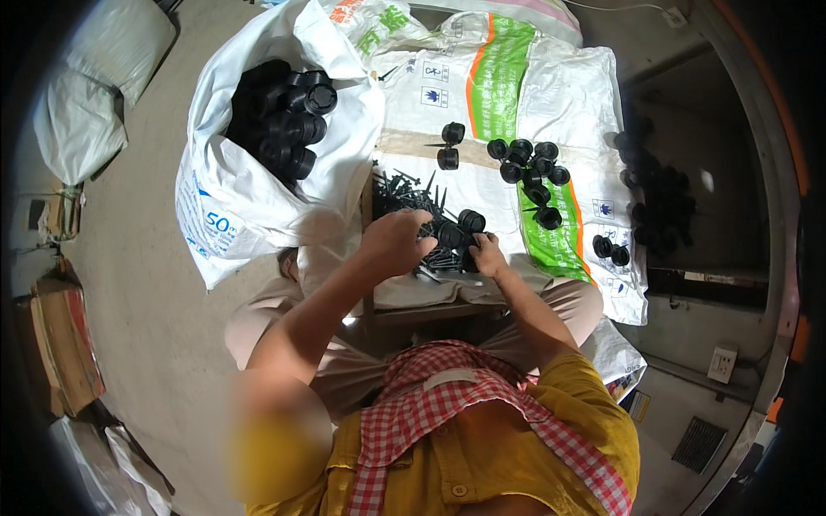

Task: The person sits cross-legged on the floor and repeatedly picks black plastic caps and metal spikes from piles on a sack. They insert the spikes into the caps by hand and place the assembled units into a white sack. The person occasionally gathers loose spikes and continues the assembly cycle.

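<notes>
My left hand (397,243) is over a heap of thin black plastic spikes (404,191), its fingers curled toward a black round plastic cap (449,236). What lies between those fingers is too small to make out. Close by on the right, my right hand (488,255) has its fingertips closed against a black round plastic part, mostly hidden by the fingers. Another black cap (471,221) sits just beyond the two hands. Further off, two black caps (453,132) lie together on the white woven sacking (482,193).
A white sack (202,142) full of black round parts (297,116) stands open at the left. Several caps (520,153) are scattered on the sacking to the right. A dark pile of similar parts (662,198) lies past its right edge. Cardboard (64,344) stands far left.
</notes>
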A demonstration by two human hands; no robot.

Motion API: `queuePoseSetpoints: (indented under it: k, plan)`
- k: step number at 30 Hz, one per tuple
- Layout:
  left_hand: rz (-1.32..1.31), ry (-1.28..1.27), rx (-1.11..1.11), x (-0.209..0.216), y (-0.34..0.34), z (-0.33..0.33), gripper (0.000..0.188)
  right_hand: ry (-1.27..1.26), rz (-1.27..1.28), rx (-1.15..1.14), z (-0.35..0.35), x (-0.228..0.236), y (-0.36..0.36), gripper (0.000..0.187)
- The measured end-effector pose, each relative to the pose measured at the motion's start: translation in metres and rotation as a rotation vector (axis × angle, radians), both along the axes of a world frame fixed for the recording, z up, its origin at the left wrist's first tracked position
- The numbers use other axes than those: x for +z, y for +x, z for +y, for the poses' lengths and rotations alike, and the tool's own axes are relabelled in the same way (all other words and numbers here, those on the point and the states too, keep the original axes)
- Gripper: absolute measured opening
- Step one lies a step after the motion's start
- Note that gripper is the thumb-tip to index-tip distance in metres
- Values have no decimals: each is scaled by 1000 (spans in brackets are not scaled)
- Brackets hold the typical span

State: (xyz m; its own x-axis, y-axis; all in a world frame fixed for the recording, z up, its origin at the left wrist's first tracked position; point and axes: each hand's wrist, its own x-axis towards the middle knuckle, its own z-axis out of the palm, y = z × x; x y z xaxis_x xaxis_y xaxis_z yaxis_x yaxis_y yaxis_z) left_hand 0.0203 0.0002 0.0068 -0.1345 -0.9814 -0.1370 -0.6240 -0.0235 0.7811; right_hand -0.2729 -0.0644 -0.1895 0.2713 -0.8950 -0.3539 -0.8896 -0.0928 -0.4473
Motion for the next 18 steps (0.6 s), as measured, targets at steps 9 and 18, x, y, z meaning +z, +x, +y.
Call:
queuePoseSetpoints:
  k: [9,18]
  plan:
    - [178,-12,112,-21,-11,3,51,-51,-662,-718,17,53,39,40]
    - [745,471,228,-7,-10,-2,37,-278,-673,-29,47,182,101,32]
